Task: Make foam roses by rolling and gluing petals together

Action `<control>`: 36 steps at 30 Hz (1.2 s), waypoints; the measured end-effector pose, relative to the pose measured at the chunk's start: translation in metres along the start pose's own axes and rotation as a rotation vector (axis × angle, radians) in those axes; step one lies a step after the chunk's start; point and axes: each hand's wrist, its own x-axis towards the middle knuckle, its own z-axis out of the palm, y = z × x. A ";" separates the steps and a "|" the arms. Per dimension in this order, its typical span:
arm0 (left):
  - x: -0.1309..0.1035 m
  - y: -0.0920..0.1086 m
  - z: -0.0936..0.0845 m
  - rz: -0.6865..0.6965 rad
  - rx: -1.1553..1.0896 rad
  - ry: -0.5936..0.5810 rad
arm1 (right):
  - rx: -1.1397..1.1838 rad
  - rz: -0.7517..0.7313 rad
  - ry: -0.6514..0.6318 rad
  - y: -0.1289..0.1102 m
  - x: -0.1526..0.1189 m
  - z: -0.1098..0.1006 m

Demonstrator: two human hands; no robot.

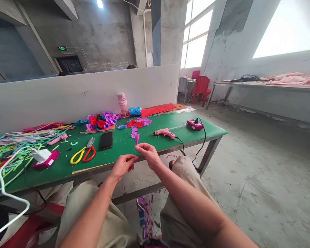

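Note:
My right hand [148, 155] is closed in a pinch just in front of the green table edge. From its fingertips rises a small purple petal-like piece [136, 138], narrow at the bottom. My left hand [124, 166] is also pinched, its fingertips close below those of the right. Whatever lies between its fingers is too small to make out. Loose purple petals [134, 131] lie just beyond, near a pile of red and purple petals [138, 123]. To the right rests a pink glue gun [165, 133] with a clear stick in its back.
Scissors [85, 151] and a black phone [105, 141] lie left of my hands. Farther left are a white charger [41, 155] and pipe cleaners [18, 144]. Finished-looking flowers [102, 121], a pink bottle [123, 104] and a pink power socket [194, 125] stand along the back and right.

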 end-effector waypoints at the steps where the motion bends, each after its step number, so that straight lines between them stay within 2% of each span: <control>1: 0.000 0.000 0.002 0.019 0.001 0.002 | 0.008 0.001 0.003 0.000 0.000 0.000; 3: 0.001 0.001 0.004 0.065 -0.011 0.024 | 0.022 0.016 -0.017 0.000 -0.001 0.001; 8: 0.002 0.002 0.001 0.164 -0.051 0.144 | -0.006 0.035 -0.175 0.006 -0.003 0.004; 11: 0.003 0.001 -0.006 0.152 -0.038 0.199 | -0.177 -0.139 -0.105 0.008 -0.003 0.004; 14: 0.003 0.002 -0.014 0.230 -0.058 0.337 | -0.434 -0.311 -0.009 0.008 -0.003 0.002; 16: 0.003 0.002 -0.017 0.295 -0.072 0.378 | -0.547 -0.354 0.004 0.008 -0.005 0.002; 20: 0.002 0.002 -0.011 0.324 -0.092 0.339 | -0.641 -0.378 0.001 0.013 -0.007 0.005; 23: -0.001 0.005 -0.005 0.302 -0.165 0.349 | -0.642 -0.345 -0.028 0.018 -0.009 0.008; 25: -0.004 0.011 -0.006 0.317 -0.193 0.407 | -0.628 -0.265 -0.102 0.021 -0.012 0.009; 27: -0.005 0.022 -0.014 0.381 -0.208 0.484 | -0.634 -0.177 -0.179 0.024 -0.018 0.008; 29: -0.002 0.033 -0.025 0.415 -0.259 0.484 | -0.670 -0.122 -0.228 0.026 -0.024 0.004; 33: 0.010 0.053 -0.047 0.344 -0.210 0.405 | -0.752 -0.073 -0.218 0.021 -0.039 -0.014; 36: 0.020 0.061 -0.059 0.312 -0.152 0.379 | -0.736 -0.029 -0.194 0.014 -0.051 -0.041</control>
